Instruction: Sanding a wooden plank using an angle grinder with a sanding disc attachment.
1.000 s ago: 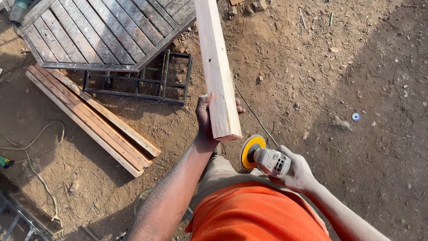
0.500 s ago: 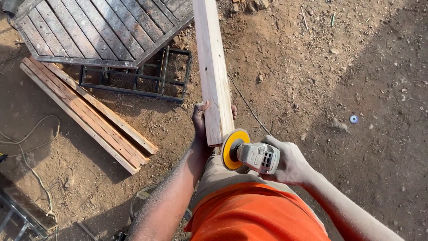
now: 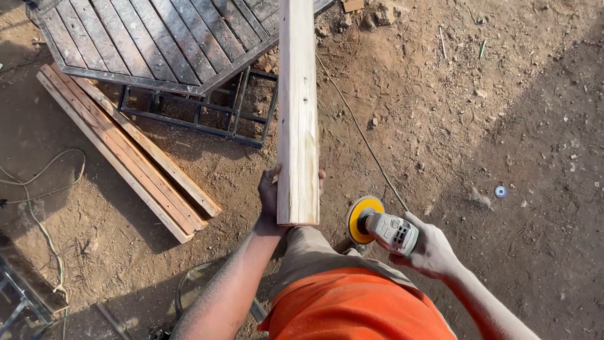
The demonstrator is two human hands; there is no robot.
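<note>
A long pale wooden plank [image 3: 297, 113] runs from the top of the view down toward my body, its near end raised. My left hand [image 3: 270, 198] grips that near end from underneath. Just to the right of the plank's end, my right hand [image 3: 431, 252] holds a grey angle grinder [image 3: 390, 231] with a yellow sanding disc [image 3: 363, 218]. The disc faces left and stands apart from the wood. The grinder's thin cord [image 3: 358, 129] trails away over the dirt.
A dark slatted wooden panel [image 3: 145, 38] lies on a black metal frame [image 3: 201, 107] at the upper left. A stack of reddish planks [image 3: 126, 151] lies beside it. A loose cable [image 3: 44, 182] curls at the left. Bare dirt lies to the right.
The plank's near end has swung to stand more upright in view. My right hand and the grinder moved away to the right, off the plank's end.
</note>
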